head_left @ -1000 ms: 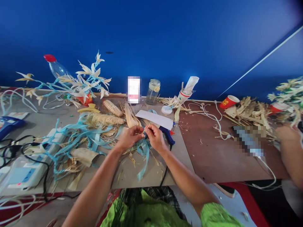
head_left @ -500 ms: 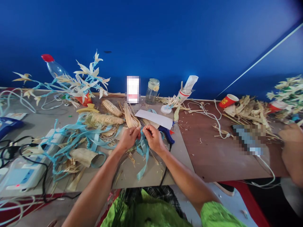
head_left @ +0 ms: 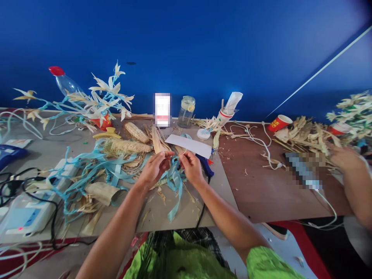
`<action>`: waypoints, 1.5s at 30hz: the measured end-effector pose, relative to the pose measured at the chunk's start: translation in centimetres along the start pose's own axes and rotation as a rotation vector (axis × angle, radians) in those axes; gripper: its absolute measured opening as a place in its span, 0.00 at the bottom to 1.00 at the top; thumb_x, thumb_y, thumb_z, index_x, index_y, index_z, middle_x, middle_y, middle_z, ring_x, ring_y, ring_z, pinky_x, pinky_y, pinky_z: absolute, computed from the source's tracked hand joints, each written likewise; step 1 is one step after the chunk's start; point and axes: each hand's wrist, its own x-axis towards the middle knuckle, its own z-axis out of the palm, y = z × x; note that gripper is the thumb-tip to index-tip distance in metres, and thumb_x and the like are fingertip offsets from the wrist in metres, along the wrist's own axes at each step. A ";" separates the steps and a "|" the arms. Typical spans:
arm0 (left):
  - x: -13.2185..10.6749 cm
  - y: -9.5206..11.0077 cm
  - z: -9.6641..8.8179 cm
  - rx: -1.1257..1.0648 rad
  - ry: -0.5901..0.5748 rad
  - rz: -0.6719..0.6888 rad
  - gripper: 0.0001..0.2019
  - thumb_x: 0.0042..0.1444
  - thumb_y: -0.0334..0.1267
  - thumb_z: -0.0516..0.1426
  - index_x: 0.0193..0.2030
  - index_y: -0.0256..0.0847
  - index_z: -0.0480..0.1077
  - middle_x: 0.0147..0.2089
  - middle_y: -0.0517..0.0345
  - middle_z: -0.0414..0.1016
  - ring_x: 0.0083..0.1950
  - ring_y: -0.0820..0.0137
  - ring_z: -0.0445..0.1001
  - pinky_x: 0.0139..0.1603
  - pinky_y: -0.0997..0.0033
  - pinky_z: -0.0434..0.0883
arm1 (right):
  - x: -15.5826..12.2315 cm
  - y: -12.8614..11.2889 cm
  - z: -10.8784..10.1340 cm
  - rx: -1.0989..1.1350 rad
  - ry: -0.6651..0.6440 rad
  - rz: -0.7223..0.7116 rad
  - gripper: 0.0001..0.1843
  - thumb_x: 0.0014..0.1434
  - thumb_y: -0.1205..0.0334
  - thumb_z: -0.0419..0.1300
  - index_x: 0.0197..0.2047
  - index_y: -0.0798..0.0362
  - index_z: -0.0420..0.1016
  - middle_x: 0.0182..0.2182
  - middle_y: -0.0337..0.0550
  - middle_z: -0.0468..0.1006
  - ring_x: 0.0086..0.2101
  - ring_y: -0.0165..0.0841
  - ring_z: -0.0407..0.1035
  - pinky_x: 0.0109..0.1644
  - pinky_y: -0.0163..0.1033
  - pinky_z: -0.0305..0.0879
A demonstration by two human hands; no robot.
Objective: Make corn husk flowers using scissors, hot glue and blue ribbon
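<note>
My left hand (head_left: pixel 153 169) and my right hand (head_left: pixel 191 166) are raised close together over the grey table (head_left: pixel 180 211). Both pinch the top of a light blue husk strip (head_left: pixel 176 185), which loops and hangs down between them to the table. Each hand's fingers are closed on the strip's upper end. A blue glue gun (head_left: pixel 205 164) lies just behind my right hand, beside a white paper strip (head_left: pixel 190 145). Dried corn cobs (head_left: pixel 128 146) and husks lie behind my left hand.
A tangle of blue strips (head_left: pixel 93 166) and husk scraps spreads to the left, beside a power strip (head_left: pixel 26 211) with black cables. Husk flowers (head_left: pixel 101 99), a bottle, a glass jar (head_left: pixel 186 111) and a paper cup stand at the back. Another person's hand (head_left: pixel 343 157) reaches in at right.
My two hands have drawn slightly apart and turned, still pinching the blue strip. The other person's hand at the right has moved up and left toward the husk pile.
</note>
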 end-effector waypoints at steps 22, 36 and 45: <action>-0.3 -0.5 0.2 0.241 -0.179 0.015 0.22 0.46 0.34 0.63 0.51 0.39 0.72 0.27 0.62 0.70 0.23 0.78 0.69 0.28 0.75 0.64 | 0.0 -0.8 0.3 0.636 -0.221 0.481 0.15 0.45 0.56 0.67 0.22 0.53 0.65 0.18 0.32 0.62 0.18 0.24 0.52 0.24 0.37 0.66; 0.2 -1.0 0.2 0.158 0.003 0.053 0.12 0.42 0.36 0.65 0.33 0.34 0.70 0.23 0.61 0.72 0.23 0.78 0.68 0.28 0.76 0.66 | 0.0 -0.2 0.4 0.626 -0.197 0.504 0.15 0.42 0.57 0.69 0.25 0.54 0.68 0.19 0.31 0.65 0.17 0.21 0.55 0.24 0.32 0.56; 0.3 -0.8 0.1 0.088 0.046 0.040 0.13 0.40 0.36 0.66 0.32 0.35 0.70 0.23 0.62 0.71 0.23 0.79 0.67 0.26 0.78 0.63 | 0.0 -0.8 0.4 0.480 -0.107 0.431 0.15 0.41 0.56 0.67 0.30 0.54 0.70 0.20 0.32 0.65 0.19 0.23 0.55 0.23 0.32 0.52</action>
